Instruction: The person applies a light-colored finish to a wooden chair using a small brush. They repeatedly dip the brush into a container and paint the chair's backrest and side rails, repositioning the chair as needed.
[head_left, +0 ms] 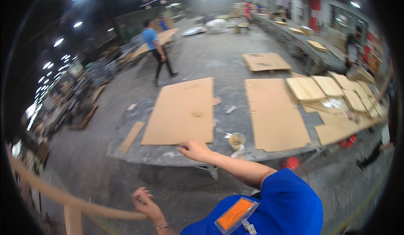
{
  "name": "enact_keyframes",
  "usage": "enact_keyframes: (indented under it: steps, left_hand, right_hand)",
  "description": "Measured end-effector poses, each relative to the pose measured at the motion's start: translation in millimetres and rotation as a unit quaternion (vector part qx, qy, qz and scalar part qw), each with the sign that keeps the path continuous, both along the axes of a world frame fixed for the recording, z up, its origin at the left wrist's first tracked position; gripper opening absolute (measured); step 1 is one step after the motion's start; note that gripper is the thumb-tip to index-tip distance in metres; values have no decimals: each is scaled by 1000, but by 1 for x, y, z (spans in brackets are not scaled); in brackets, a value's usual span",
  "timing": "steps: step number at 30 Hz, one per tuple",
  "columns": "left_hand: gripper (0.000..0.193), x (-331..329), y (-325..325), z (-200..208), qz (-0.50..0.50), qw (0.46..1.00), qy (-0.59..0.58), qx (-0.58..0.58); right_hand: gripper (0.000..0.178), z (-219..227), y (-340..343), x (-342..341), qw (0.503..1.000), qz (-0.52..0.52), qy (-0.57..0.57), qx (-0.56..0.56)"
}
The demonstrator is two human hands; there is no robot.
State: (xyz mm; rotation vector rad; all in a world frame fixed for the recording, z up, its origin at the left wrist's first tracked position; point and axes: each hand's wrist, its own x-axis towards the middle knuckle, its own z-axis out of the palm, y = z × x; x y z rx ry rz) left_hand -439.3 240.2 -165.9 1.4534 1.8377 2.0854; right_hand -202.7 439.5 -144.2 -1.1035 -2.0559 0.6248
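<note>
Flat tan cardboard sheet (pixel 179 113), brown-smudged, right hand (pixel 196 150) curled, contents unclear, left hand (pixel 146 203) loosely spread

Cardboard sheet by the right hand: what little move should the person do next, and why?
Perhaps bring the left hand up to the near edge of the cardboard sheet, so both hands could steady it. The right hand is at that edge, while the left hand is down low, away from the table. I can't tell if the right hand touches the sheet.
</note>
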Motion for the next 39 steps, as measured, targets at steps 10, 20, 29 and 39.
enact_keyframes:
  steps: [10, 20, 29, 39]
  left_hand:
    - [20, 182, -44, -326, -415, 631, -226, -616]
    - [22, 347, -2, -282, -480, 719, -76, -497]
    - [46, 451, -93, -356, -521, 534, 389, -540]
    - [41, 420, -165, -380, -494, 413, 466, -607]
  right_hand:
    - [28, -129, -218, 374, 827, -497, -108, -238]
    - [25, -184, -382, 485, 809, -484, -177, -282]
    - [32, -356, -643, 594, 603, -588, -70, -535]
    - [40, -361, -885, 452, 386, -702, -118, -586]
